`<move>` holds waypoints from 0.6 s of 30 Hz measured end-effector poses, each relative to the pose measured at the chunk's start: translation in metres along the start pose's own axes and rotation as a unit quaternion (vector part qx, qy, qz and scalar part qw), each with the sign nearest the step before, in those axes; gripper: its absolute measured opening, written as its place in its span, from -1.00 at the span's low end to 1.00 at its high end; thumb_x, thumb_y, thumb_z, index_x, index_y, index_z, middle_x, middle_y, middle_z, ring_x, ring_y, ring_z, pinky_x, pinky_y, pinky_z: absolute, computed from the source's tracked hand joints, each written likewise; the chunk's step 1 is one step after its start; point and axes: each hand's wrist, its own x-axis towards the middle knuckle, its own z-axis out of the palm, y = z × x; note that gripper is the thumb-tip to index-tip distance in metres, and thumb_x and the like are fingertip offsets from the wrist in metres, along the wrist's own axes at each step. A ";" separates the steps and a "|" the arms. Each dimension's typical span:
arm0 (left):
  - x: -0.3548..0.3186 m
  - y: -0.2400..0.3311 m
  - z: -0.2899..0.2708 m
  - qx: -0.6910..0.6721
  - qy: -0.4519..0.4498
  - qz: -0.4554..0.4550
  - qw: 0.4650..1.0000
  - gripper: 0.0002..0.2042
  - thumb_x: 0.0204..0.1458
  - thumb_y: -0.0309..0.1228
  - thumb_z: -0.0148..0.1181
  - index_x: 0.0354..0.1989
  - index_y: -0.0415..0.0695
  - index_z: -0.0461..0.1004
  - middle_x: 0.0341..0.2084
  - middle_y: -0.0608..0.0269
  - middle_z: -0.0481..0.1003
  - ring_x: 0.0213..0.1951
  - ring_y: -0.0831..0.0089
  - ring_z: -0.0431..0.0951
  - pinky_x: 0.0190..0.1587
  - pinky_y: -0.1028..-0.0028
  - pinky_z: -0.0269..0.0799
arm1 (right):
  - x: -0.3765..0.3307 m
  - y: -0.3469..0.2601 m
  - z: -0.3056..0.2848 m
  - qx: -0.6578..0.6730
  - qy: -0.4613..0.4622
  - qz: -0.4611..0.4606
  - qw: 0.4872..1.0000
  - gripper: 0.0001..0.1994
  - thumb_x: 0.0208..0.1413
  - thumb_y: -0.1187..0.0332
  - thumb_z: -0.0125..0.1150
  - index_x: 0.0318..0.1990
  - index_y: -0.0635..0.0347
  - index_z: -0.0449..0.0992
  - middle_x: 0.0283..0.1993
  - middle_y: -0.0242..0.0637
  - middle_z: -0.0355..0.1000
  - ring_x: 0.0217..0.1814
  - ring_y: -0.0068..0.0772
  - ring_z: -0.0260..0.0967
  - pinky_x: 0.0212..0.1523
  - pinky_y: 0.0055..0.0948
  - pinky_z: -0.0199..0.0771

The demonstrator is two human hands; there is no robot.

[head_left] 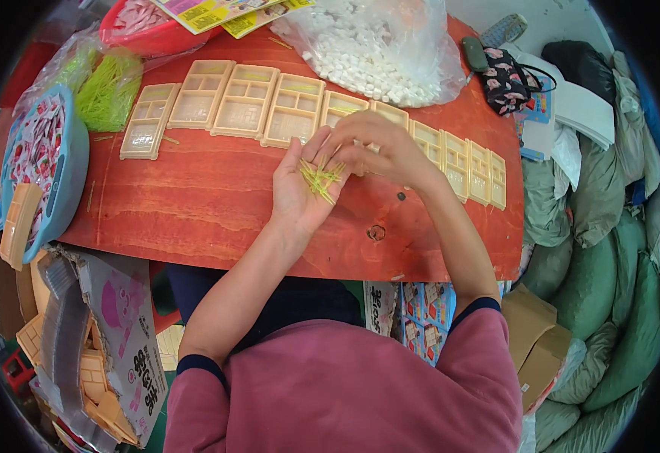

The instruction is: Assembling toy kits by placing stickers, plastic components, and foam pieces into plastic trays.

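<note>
My left hand (300,189) is turned palm up over the red table, cupped under a small heap of thin yellow-green plastic sticks (318,180). Over its fingertips my right hand (381,147) is bent, thumb and fingers closed together; whatever lies between them is too small to make out. Behind both hands, a curved row of several beige compartment trays (242,102) crosses the table, partly covered by the right hand. Yellow-green sticks lie in some far compartments, as in the tray (300,87) just beyond my left hand.
A bag of yellow-green sticks (109,90) and a blue basin (78,162) of printed packets stand left. Farther back are a pink basin (165,39) and a clear bag of white pieces (379,57). A carton (122,325) of beige trays is lower left; green sacks (590,291) pile up right.
</note>
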 end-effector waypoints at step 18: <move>0.011 -0.032 0.004 0.011 -0.019 -0.076 0.997 -0.53 0.17 -0.11 -0.22 0.03 -0.30 0.24 0.06 -0.05 0.25 0.15 0.11 0.18 0.21 0.15 0.07 | -0.041 0.050 -0.035 -0.229 0.164 0.125 0.951 -0.90 0.00 0.36 0.10 -0.35 0.15 0.43 -0.39 -0.26 0.42 -0.31 -0.17 0.36 -0.34 -0.29 0.35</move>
